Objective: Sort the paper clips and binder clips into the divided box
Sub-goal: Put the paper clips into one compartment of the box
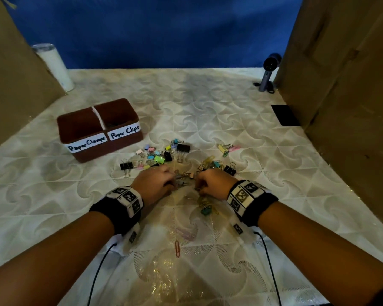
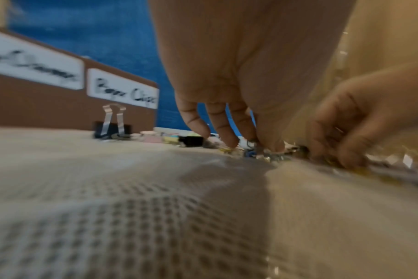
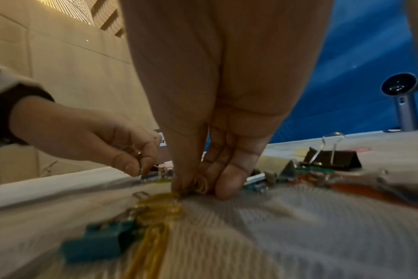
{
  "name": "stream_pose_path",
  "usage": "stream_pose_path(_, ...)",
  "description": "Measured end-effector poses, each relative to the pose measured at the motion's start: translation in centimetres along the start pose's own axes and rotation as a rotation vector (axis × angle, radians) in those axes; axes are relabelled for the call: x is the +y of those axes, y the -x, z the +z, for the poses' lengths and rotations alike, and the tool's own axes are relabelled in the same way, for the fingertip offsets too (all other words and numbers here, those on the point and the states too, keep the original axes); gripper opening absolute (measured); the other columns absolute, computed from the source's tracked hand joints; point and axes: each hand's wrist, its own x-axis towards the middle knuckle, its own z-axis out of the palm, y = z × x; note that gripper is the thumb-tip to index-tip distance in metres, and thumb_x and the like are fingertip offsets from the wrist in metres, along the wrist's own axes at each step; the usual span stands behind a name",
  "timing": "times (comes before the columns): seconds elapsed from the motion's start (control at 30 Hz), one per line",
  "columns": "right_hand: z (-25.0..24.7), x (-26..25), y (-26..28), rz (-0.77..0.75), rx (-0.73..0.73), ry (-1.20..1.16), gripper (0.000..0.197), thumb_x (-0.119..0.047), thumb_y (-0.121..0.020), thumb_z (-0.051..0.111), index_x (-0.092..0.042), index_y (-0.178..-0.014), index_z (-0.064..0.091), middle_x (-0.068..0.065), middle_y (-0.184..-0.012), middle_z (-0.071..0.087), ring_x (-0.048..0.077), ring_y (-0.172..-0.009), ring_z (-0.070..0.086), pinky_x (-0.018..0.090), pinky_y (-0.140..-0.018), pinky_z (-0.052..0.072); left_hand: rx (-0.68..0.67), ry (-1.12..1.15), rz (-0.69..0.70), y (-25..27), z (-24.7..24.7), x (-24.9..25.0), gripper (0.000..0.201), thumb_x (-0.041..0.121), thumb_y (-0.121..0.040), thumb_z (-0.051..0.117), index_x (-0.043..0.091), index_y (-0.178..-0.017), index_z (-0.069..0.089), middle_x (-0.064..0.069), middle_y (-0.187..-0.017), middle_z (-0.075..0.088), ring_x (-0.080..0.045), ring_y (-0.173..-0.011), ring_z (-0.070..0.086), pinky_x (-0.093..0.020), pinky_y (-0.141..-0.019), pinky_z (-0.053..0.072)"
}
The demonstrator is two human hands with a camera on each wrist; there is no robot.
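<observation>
Both arms are reaching forward, side by side, with the palms facing down. A black band with white square tags is sitting on each wrist, and a thin black wire is running back from each band.

The left hand (image 1: pixel 152 183) is bending down at the wrist. Its fingers (image 2: pixel 223 132) are pointing down and curling in, and the thumb is meeting them at the tips in a pinch.

The right hand (image 1: pixel 212 184) is bending the same way, just beside the left fingers. Its fingers (image 3: pixel 229 179) are bunching together, with the thumb pressing against them at the tips.
</observation>
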Motion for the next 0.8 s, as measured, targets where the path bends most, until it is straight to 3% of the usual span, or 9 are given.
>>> stream_pose_path(0.07,-0.4,0.0,0.0,-0.014,-0.041,0.007,0.018,-0.011,-0.081,0.069,-0.009,-0.099,0.071,0.002,-0.093,0.066,0.014,-0.087,0.058,0.02,-0.077,0.039,0.051,0.158,-0.087,0.4,-0.8,-0.7,0.017,0.031,-0.088,0.058,0.019,-0.097,0.067,0.001,-0.104,0.049,-0.017,-0.095,0.051,-0.03,-0.081,0.044)
stream_pose_path(0.13,-0.6,0.1,0.4,-0.045,-0.056,0.04,0.017,-0.013,-0.081,0.069,-0.011,-0.098,0.072,-0.008,-0.085,0.055,0.009,-0.085,0.052,0.02,-0.077,0.038,0.083,0.258,-0.136,0.6,-1.5,-1.4,0.015,0.024,-0.087,0.062,0.014,-0.095,0.068,0.001,-0.103,0.045,-0.013,-0.094,0.048,-0.028,-0.085,0.044)
stream_pose_path(0.27,-0.8,0.4,1.0,-0.089,-0.07,0.103,0.015,-0.014,-0.081,0.067,-0.017,-0.095,0.072,-0.001,-0.1,0.056,0.016,-0.093,0.056,0.022,-0.08,0.039,0.092,0.303,-0.137,1.0,-2.0,-2.5,0.01,0.019,-0.083,0.067,0.012,-0.089,0.07,0.002,-0.113,0.043,-0.007,-0.105,0.042,-0.016,-0.091,0.03)
stream_pose_path(0.33,-0.9,0.4,1.3,-0.1,-0.087,0.128,0.015,-0.013,-0.082,0.066,-0.017,-0.095,0.071,0.001,-0.106,0.059,0.019,-0.097,0.058,0.023,-0.081,0.041,0.082,0.32,-0.146,1.2,-1.9,-2.8,0.008,0.021,-0.082,0.068,0.014,-0.086,0.07,0.004,-0.114,0.045,-0.007,-0.106,0.044,-0.018,-0.093,0.031)
stream_pose_path(0.47,-1.3,0.4,2.0,-0.121,-0.13,0.153,0.016,-0.011,-0.084,0.063,-0.014,-0.098,0.071,0.002,-0.108,0.064,0.017,-0.098,0.06,0.018,-0.08,0.039,0.011,0.294,-0.124,1.3,-1.3,-2.1,0.009,0.024,-0.082,0.068,0.016,-0.085,0.067,0.002,-0.094,0.057,-0.012,-0.087,0.054,-0.026,-0.082,0.045)
stream_pose_path(0.6,-1.4,0.9,2.4,-0.101,-0.156,0.131,0.016,-0.012,-0.085,0.062,-0.014,-0.099,0.07,0.002,-0.108,0.066,0.014,-0.096,0.06,0.017,-0.079,0.039,-0.037,0.245,-0.005,1.0,-0.1,-1.1,0.007,0.022,-0.08,0.069,0.016,-0.082,0.067,0.004,-0.089,0.058,-0.009,-0.083,0.053,-0.007,-0.071,0.037)
stream_pose_path(0.73,-1.2,1.6,2.6,-0.087,-0.185,0.08,0.017,-0.015,-0.083,0.066,-0.017,-0.099,0.071,0.0,-0.105,0.068,0.007,-0.088,0.057,0.019,-0.079,0.043,-0.051,0.156,0.078,0.6,0.5,-1.4,0.003,0.023,-0.079,0.068,0.02,-0.081,0.067,0.004,-0.097,0.064,-0.01,-0.091,0.058,-0.025,-0.083,0.048)
stream_pose_path(0.8,-1.1,1.8,2.9,-0.074,-0.185,0.071,0.021,-0.024,-0.079,0.071,-0.02,-0.099,0.07,-0.003,-0.102,0.065,0.009,-0.088,0.057,0.024,-0.08,0.048,-0.036,0.123,0.099,0.7,0.4,-1.9,0.003,0.025,-0.08,0.067,0.022,-0.081,0.067,0.007,-0.094,0.064,-0.008,-0.089,0.058,-0.025,-0.081,0.048)
